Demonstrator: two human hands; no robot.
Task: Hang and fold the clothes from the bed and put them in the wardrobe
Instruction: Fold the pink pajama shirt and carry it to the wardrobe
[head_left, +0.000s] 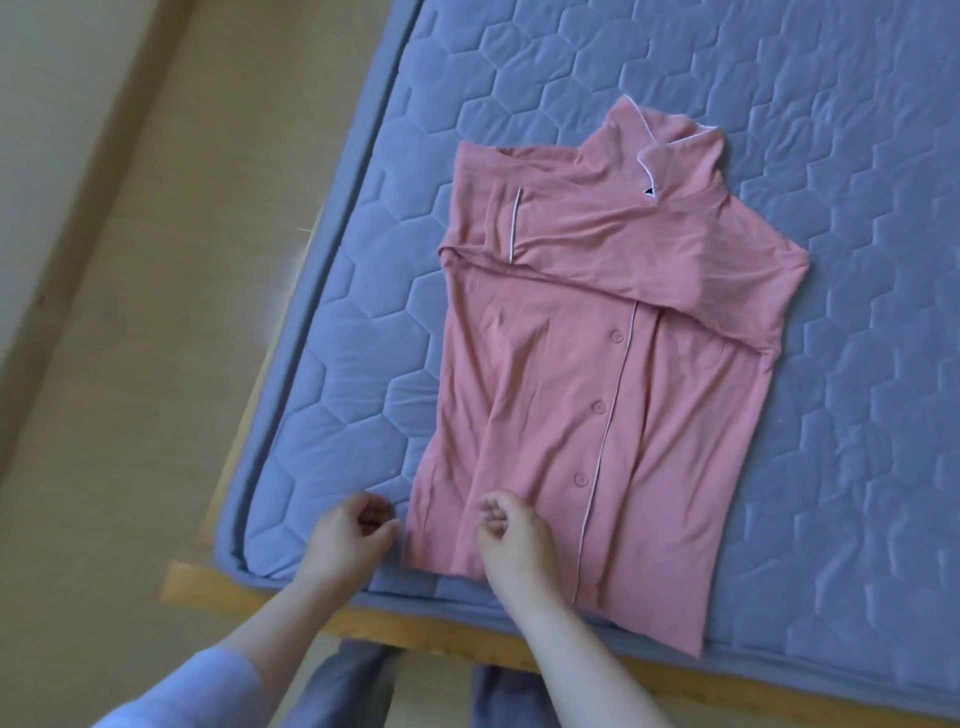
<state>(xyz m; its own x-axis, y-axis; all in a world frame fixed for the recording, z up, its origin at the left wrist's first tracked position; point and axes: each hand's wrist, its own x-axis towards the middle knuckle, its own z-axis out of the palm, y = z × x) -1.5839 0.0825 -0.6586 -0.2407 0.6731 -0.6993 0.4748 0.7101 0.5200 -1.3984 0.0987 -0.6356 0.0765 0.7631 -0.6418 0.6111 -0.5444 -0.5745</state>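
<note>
Risk of spilling the tucked sleeves and skewing the fold if lifted by one hem corner only: pink shirt (597, 364) flat on bed (779, 156), hem close to foot edge. Left grip (358, 530) curled, seemingly empty, just beside hem's left corner. Right grip (511, 535) curled over hem fabric; pinching or merely resting, cannot tell. Both forearms reaching in from foot of bed.

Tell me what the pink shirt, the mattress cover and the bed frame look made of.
Pink shirt: soft matte knit, likely cotton jersey; it drapes in wrinkles. Mattress cover: quilted blue-grey fabric, stitched hexagons. Bed frame: light wood, probably; yellowish smooth edge.
</note>
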